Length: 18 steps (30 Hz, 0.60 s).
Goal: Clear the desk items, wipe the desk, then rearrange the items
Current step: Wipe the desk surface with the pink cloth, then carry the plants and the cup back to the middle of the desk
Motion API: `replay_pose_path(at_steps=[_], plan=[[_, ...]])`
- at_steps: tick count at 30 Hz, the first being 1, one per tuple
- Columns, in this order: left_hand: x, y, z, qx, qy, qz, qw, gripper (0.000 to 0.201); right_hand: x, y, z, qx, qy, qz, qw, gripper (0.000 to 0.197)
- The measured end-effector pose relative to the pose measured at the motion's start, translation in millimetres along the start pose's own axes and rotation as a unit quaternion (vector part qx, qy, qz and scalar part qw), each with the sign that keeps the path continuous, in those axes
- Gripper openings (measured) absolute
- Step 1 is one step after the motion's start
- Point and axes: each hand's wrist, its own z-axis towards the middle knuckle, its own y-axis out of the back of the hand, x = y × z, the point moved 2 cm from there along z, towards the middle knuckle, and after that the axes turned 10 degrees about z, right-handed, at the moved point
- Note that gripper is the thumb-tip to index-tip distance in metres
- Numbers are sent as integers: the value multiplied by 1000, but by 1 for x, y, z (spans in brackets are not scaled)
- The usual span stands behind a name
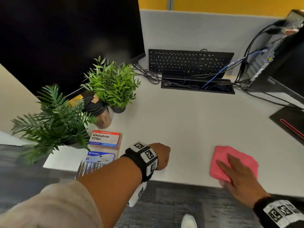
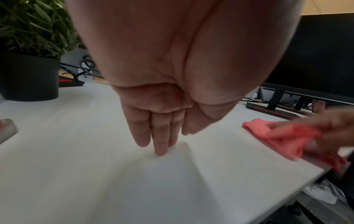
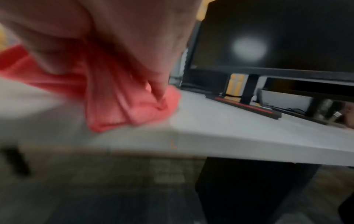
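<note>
Our right hand (image 1: 236, 174) lying flat, fingers spread, pressing the pink cloth (image 1: 230, 160) onto the desk (image 1: 189, 122) at its near edge, our left hand (image 1: 162, 156) resting straight fingertips (image 2: 160, 145) on bare desktop, well apart from the cloth, holding nothing.

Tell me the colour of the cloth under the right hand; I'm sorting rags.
Pink; the cloth shows best in the head view.

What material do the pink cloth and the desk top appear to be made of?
Pink cloth: soft, matte fabric, perhaps microfibre; it folds and bunches under the right hand.
Desk top: hard, smooth white board, probably laminate; flat, faint sheen, thin straight edge. The left hand rests on it.
</note>
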Motion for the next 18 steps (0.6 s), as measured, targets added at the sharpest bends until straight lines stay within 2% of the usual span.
replay_pose_path(at_steps=[2,3,5,7,8,9,10,11,12,13,14,16,18], plan=[[0,-6,-3,-7,-2,-9,1000,34,-7,-28,2,69,-58,-24,996,72],[1,-10,-6,-14,-2,-20,1000,31,-6,-33,1,95,-96,-30,990,76],[4,-16,-13,-46,6,-63,997,26,-10,-44,3,98,-128,-64,985,80],[11,-19,-28,-85,25,-124,988,31,3,-25,10,119,-117,-59,984,76],[16,-19,-36,-109,37,-153,981,35,4,-21,23,132,-65,-77,986,68],[21,-17,-45,-139,52,-182,972,38,19,-21,42,125,33,-94,987,56],[28,-17,-55,-177,73,-208,959,38,36,-2,52,-10,132,-45,990,47],[34,-16,-64,-217,94,-230,944,37,48,9,51,-16,151,12,988,46],[41,-15,-72,-253,112,-245,929,33,73,22,42,-47,86,-12,995,33],[50,-16,-82,-285,132,-253,915,29,107,31,43,-47,55,41,997,19],[60,-17,-91,-310,150,-257,903,25,134,30,49,-105,39,124,986,13],[78,-25,-107,-337,181,-269,884,22,211,36,58,-34,66,214,974,11],[93,-33,-117,-339,217,-274,874,25,265,31,82,11,97,269,958,14]])
